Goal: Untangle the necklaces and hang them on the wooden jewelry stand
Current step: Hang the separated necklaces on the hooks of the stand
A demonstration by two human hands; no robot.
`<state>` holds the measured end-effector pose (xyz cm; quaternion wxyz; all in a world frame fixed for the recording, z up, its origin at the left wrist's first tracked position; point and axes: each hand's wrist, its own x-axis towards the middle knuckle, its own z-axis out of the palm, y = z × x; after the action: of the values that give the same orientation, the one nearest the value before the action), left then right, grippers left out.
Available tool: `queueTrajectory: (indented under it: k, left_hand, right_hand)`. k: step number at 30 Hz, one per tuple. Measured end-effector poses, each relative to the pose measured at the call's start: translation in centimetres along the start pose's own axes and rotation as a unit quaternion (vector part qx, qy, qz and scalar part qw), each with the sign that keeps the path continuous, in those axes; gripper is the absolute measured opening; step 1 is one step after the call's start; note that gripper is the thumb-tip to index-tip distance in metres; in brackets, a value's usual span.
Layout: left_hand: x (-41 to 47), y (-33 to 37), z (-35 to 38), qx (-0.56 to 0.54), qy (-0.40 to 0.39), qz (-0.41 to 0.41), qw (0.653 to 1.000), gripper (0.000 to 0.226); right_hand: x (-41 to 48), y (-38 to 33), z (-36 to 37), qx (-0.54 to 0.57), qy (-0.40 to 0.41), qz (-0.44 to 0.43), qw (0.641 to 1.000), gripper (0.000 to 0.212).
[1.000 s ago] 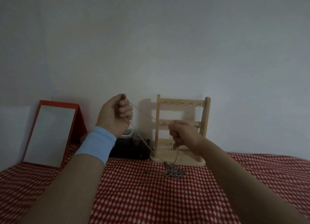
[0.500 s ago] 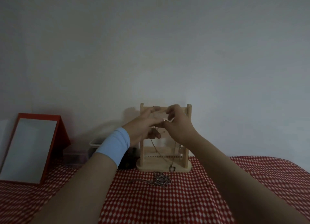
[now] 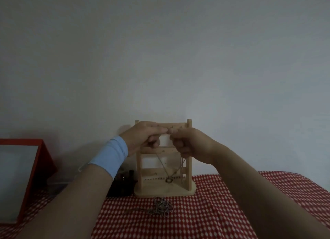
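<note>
Both grips busy: left hand (image 3: pixel 142 136) and right hand (image 3: pixel 187 142) each pinch one necklace (image 3: pixel 162 167) at the wooden jewelry stand (image 3: pixel 189 169) top rail, ring pendant (image 3: pixel 168 180) dangling low. Not hooked yet, I'd judge; a tangled heap (image 3: pixel 161 207) waits on the counter (image 3: pixel 214 212).

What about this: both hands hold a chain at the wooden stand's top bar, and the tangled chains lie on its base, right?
No: the head view shows the tangled silver chains on the red checked cloth in front of the wooden jewelry stand, off its base. The held chain is at the top bar.
</note>
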<state>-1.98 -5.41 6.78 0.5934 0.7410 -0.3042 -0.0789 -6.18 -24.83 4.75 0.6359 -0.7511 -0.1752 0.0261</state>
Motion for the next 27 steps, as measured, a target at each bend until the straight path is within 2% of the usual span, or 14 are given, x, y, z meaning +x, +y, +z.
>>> queueTrajectory:
  k: [6,9,12,14,17,21,25,27]
  left_hand:
    - [1.5,-0.2,0.8,-0.008,-0.004,-0.024,1.0,0.013]
    - [1.9,-0.2,1.4,-0.087,0.008,-0.019,0.996,0.017]
    - [2.1,-0.6,1.5,-0.226,0.021,-0.01,0.974,0.021]
    - [2.4,-1.1,1.8,-0.244,0.039,-0.004,0.969,0.024]
    - [3.2,-1.8,2.4,-0.19,0.112,-0.001,0.975,0.024]
    - [3.9,-1.6,3.1,-0.018,0.215,0.027,0.976,0.018]
    - [5.2,-2.1,3.3,0.093,0.256,0.021,0.962,0.02]
    - [5.8,-2.2,3.5,0.103,0.281,0.006,0.954,0.022]
  right_hand:
    - [0.6,0.5,-2.5,0.185,0.08,0.006,0.979,0.032]
    - [0.7,1.4,-3.5,0.234,0.108,-0.002,0.966,0.033]
    - [1.0,2.2,-4.4,0.221,0.148,-0.007,0.964,0.032]
    - [1.3,2.7,-4.8,0.182,0.157,-0.017,0.971,0.029]
    - [1.7,2.7,-4.8,0.141,0.182,-0.032,0.973,0.022]
    - [2.4,2.4,-4.3,0.073,0.314,-0.043,0.946,0.03]
    - [3.4,2.2,-3.8,0.008,0.399,-0.049,0.915,0.029]
    - [3.8,2.4,-3.6,-0.031,0.421,-0.049,0.905,0.032]
